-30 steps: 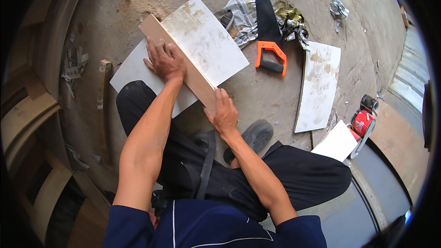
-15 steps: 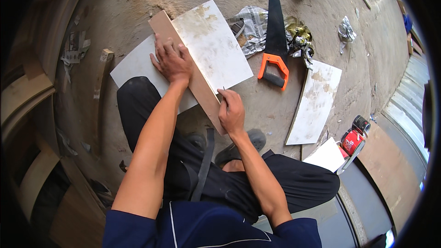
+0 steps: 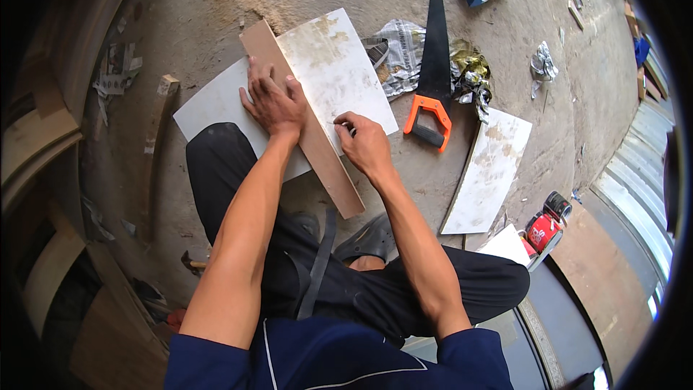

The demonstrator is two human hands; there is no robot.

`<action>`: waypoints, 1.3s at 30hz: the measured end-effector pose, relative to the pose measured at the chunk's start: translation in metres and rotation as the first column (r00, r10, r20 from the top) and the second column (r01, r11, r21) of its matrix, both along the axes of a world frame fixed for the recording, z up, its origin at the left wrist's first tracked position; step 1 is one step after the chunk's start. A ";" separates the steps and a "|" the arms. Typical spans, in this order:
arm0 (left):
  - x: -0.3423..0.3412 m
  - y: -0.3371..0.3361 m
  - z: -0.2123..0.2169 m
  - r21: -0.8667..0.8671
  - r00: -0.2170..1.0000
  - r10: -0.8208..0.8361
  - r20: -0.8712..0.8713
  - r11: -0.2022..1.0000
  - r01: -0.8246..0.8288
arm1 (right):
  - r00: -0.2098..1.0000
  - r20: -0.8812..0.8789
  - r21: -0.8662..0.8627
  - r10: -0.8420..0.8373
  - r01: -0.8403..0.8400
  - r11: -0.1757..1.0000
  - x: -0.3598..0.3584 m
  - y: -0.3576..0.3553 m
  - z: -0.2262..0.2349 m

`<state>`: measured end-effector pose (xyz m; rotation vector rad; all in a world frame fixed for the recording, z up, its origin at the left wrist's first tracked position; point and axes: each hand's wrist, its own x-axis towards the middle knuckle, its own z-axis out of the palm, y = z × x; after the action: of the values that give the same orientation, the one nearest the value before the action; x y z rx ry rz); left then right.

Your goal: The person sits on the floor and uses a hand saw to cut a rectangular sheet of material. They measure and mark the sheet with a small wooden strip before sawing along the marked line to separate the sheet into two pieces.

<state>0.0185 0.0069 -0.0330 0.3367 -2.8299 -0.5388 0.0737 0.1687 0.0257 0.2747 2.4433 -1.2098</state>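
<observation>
A long brown wooden strip (image 3: 328, 166) lies slantwise over a white panel (image 3: 336, 65) with worn, stained patches. White surface shows on both sides of the strip; whether it is one piece I cannot tell. My left hand (image 3: 276, 105) presses on the strip with its fingers spread. Just right of the strip's edge, my right hand (image 3: 367, 143) rests over the panel, thumb and fingers pinched together. A small dark tip pokes out of that pinch, too little of it showing to name.
A handsaw (image 3: 433, 65) with an orange and black handle lies to the right, beside crumpled wrappers (image 3: 469, 65). Another white panel (image 3: 491, 170) is past it, near a red can (image 3: 543, 232). A wooden stick (image 3: 160, 130) lies left. My bent knees flank the work.
My right hand has shifted up and slightly right, off the strip's lower part and onto the panel beside it. The left hand stays on the strip. The whole view has shifted slightly.
</observation>
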 end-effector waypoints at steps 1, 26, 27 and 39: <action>0.000 0.000 0.000 -0.001 1.000 0.002 0.004 1.000 -0.002 | 0.999 -0.004 0.025 0.048 -0.048 0.999 0.000 0.000 -0.001; -0.001 -0.002 -0.001 0.060 1.000 0.026 0.000 0.998 -0.026 | 0.370 -0.140 0.338 0.919 -0.854 0.395 -0.105 -0.015 -0.018; -0.002 -0.002 -0.001 0.062 1.000 0.025 -0.007 0.998 -0.024 | 0.373 -0.123 0.332 0.920 -0.858 0.392 -0.102 -0.013 -0.019; -0.002 -0.002 0.000 0.061 1.000 0.030 -0.002 0.998 -0.030 | 0.369 -0.182 0.332 0.911 -0.849 0.410 -0.087 -0.006 -0.018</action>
<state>0.0163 0.0046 -0.0331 0.3891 -2.8052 -0.6202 -0.0131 0.1627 0.0081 -1.2122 2.3136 -0.5095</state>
